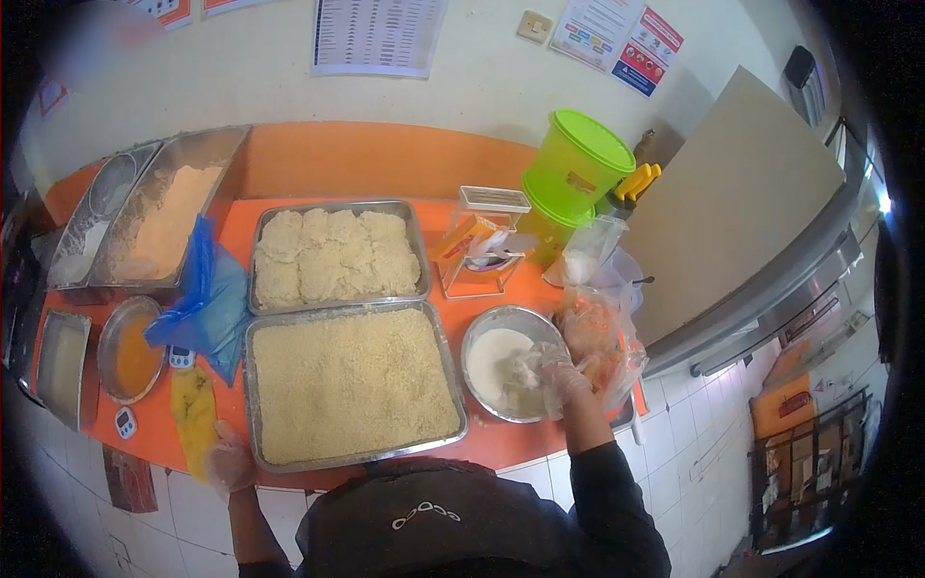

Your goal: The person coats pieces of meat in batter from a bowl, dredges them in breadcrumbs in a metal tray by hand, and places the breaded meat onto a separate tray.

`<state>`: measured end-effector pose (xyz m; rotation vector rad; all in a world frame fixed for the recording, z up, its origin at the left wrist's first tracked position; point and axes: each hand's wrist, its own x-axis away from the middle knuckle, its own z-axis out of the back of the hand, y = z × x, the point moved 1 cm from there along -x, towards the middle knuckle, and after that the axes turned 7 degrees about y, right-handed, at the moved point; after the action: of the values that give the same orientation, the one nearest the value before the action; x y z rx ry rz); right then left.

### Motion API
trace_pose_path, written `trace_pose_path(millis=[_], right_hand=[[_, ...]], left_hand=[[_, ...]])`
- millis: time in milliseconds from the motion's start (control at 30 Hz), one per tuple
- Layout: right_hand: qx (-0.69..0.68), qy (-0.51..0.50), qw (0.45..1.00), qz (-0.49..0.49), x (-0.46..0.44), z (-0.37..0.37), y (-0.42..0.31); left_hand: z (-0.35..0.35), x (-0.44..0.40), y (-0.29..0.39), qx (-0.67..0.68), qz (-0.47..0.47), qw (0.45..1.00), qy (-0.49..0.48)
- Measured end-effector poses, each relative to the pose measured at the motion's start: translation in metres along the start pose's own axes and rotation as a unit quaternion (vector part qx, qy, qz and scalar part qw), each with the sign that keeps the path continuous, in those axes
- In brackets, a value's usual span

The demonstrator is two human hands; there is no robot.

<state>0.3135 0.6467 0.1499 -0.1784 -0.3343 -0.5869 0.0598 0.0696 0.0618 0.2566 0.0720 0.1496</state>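
Observation:
My right hand (559, 374), in a clear plastic glove, is in the right part of a round metal bowl (471, 383) of white powder (496, 361). Its fingers are closed round a powder-coated lump (526, 368). Also gloved, my left hand (231, 460) rests at the table's front edge, between a yellow cloth (196, 414) and the near tray (252, 424) of pale crumbs; its fingers are too blurred to read. Behind that tray stands another tray (424, 275) with pale coated pieces (332, 255).
A bag of orange-tinted food (593, 337) touches the bowl's right side. Behind are a wire rack (493, 197) and green tubs (578, 159). At left are a blue bag (217, 308), an orange-liquid bowl (135, 352), timers (125, 422) and a deep powder tray (173, 226).

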Motion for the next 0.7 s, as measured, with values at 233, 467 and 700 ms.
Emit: trace_pose_path(millis=[233, 467, 700], right_hand=[[-0.065, 0.024, 0.998, 0.005, -0.024, -0.004, 0.001], [-0.376, 0.063, 0.924, 0.014, -0.031, -0.013, 0.019], [-0.455, 0.124, 0.873, 0.13, -0.02, 0.008, 0.01]], left_hand=[[-0.003, 0.001, -0.001, -0.02, -0.1, 0.994, 0.043], [0.023, 0.009, 0.017, -0.095, -0.139, 0.983, 0.076], [-0.001, 0.001, 0.0, -0.075, -0.072, 0.993, 0.052]])
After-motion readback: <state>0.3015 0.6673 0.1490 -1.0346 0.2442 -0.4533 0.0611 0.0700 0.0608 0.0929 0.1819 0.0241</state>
